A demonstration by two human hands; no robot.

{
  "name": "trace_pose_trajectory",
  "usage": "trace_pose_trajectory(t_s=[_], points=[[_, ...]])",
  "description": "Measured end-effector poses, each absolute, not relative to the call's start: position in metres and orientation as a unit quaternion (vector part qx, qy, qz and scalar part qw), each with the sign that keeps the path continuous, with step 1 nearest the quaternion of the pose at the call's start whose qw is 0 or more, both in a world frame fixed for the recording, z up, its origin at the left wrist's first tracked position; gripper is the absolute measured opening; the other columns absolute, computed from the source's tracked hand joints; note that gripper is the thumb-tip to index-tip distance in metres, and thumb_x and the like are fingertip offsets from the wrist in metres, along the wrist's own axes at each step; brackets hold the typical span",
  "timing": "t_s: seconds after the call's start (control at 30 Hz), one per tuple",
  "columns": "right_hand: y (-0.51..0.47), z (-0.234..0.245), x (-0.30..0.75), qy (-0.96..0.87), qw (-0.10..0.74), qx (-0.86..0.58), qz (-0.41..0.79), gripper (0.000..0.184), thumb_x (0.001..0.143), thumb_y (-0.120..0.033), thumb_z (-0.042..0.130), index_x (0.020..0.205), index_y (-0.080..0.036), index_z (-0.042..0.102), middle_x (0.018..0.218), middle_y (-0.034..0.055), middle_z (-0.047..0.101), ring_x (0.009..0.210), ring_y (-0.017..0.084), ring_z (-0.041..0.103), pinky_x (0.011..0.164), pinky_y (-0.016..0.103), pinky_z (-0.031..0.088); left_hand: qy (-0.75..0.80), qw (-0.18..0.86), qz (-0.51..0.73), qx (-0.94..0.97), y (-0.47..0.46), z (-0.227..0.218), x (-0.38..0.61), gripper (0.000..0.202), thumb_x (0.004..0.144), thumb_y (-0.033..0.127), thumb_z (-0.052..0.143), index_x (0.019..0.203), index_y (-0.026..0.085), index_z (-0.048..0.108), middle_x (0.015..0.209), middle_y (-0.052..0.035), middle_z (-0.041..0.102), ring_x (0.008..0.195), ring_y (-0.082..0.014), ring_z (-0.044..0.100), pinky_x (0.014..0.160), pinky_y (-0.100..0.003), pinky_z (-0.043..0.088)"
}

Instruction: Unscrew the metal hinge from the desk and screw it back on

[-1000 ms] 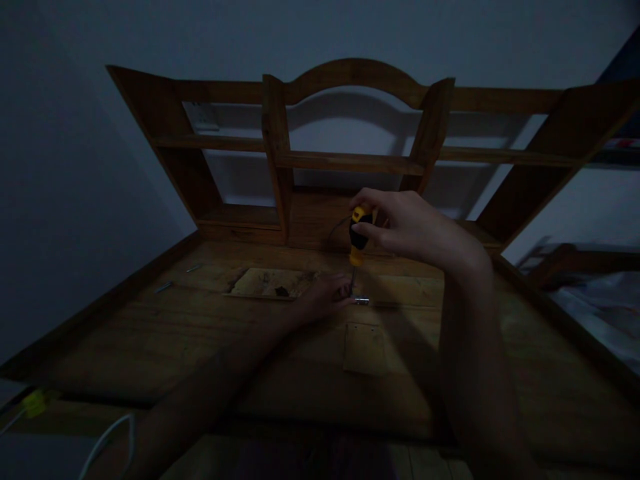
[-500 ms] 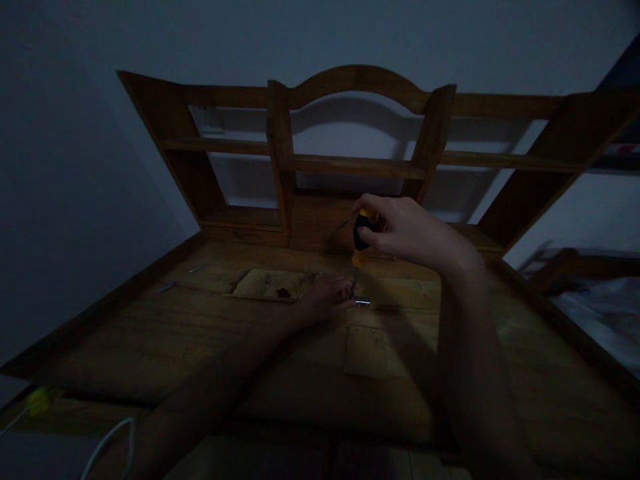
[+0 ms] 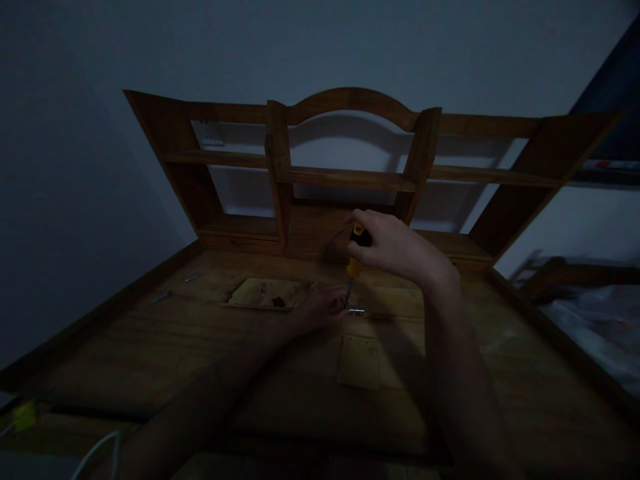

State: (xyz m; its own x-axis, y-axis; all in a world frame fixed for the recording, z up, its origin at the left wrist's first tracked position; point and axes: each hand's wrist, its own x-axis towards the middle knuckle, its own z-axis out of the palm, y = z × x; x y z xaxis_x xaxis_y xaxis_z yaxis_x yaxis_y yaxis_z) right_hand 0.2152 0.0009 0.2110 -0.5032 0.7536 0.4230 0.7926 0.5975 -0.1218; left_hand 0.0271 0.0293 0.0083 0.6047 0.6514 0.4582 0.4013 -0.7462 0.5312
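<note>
My right hand (image 3: 383,241) is wrapped round the yellow and black handle of a screwdriver (image 3: 354,265), held upright with the shaft pointing down. Its tip meets the left end of a small shiny metal piece (image 3: 356,311), which looks like a hinge, on the wooden desktop (image 3: 200,347). My left hand (image 3: 320,308) rests there with its fingers closed together round the tip. What those fingers pinch is hidden and dark. Just below the metal piece lies a thin wooden panel (image 3: 359,363) with two small holes near its upper edge.
A wooden shelf unit (image 3: 350,179) stands along the back of the desktop. Left of my hands is a rough, pale recess (image 3: 250,293). Two metal rods or screws (image 3: 161,297) lie farther left. A white cable (image 3: 103,447) and a yellow object (image 3: 25,417) are at the lower left.
The view has shifted slightly, so everything sits a little lower and to the left. My right hand still grips the screwdriver, and both hands stay at the metal piece.
</note>
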Motion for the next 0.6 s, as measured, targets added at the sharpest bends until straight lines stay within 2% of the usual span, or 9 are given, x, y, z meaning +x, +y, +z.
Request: trace_pose_trajectory(t_s=[0.07,0.17,0.43,0.6], points=[[-0.0022,0.2141,0.2187,-0.880,0.215,-0.423,-0.017,0.035,0.089,-0.024,0.057,0.123,-0.019,0.060,0.121,0.0088,0.068,0.110,0.025,0.063,0.091,0.033,0.044,0.298,0.185,0.325,0.878,0.0306,0.0071,0.0274,0.008,0.090,0.024,0.066,0.092,0.019,0.059,0.086,-0.0001,0.060,0.078,-0.0147,0.057,0.071,-0.026,0.045],[-0.0071,0.2178,0.2210,-0.886,0.207,-0.414,0.011,0.030,0.090,-0.023,0.055,0.119,-0.020,0.061,0.110,0.0071,0.071,0.100,0.023,0.065,0.084,0.031,0.045,0.299,0.176,0.322,0.881,0.0306,0.0066,0.0279,0.007,0.091,0.022,0.065,0.092,0.019,0.058,0.090,-0.0011,0.061,0.081,-0.0152,0.058,0.072,-0.027,0.045],[-0.0081,0.2147,0.2163,-0.880,0.207,-0.427,-0.013,0.014,0.095,-0.027,0.056,0.107,-0.020,0.060,0.105,0.0081,0.068,0.100,0.024,0.064,0.086,0.033,0.044,0.307,0.182,0.323,0.877,0.0267,0.0089,0.0294,0.009,0.091,0.021,0.065,0.089,0.019,0.056,0.089,-0.0011,0.061,0.080,-0.0150,0.058,0.070,-0.026,0.044],[-0.0055,0.2123,0.2143,-0.874,0.214,-0.436,-0.030,0.019,0.098,-0.036,0.057,0.106,-0.020,0.060,0.105,0.0087,0.069,0.098,0.024,0.065,0.084,0.033,0.044,0.308,0.187,0.325,0.874,0.0265,0.0063,0.0303,0.008,0.092,0.024,0.064,0.092,0.019,0.057,0.090,-0.0016,0.062,0.082,-0.0151,0.058,0.074,-0.026,0.045]])
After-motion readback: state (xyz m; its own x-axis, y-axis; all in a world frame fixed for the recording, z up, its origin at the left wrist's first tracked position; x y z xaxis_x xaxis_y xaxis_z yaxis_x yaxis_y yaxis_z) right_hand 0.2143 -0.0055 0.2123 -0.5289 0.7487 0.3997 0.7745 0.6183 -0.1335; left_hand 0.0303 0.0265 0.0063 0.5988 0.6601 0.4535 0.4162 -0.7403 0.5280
